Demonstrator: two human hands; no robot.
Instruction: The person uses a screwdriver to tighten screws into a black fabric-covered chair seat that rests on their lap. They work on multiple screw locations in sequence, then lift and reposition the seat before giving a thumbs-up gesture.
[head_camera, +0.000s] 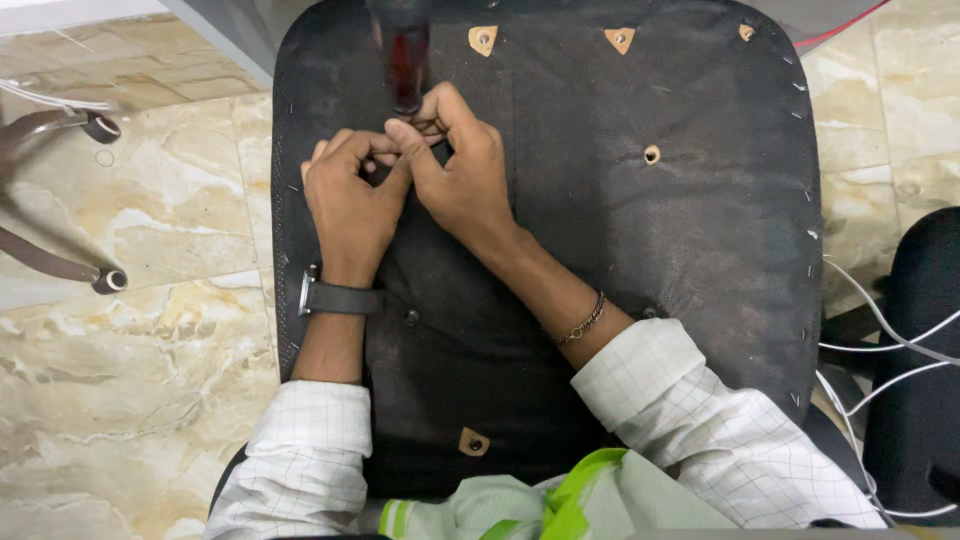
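An upturned chair seat (700, 230) covered in black fabric fills the view, with staples along its edges and several tan patches around screw holes. My left hand (350, 200) and my right hand (455, 170) meet near the seat's upper left. Their fingertips pinch together around something small that the fingers hide. A dark red, blurred tool handle (405, 60) stands upright just above the fingers; whether a hand grips it I cannot tell. A watch is on my left wrist, a chain bracelet on my right.
Marble floor tiles (130, 330) lie to the left with brown chair legs (60, 265) on them. White cables (880, 350) and another black chair (925, 380) sit at the right. A green and white cloth (540, 505) lies at the bottom.
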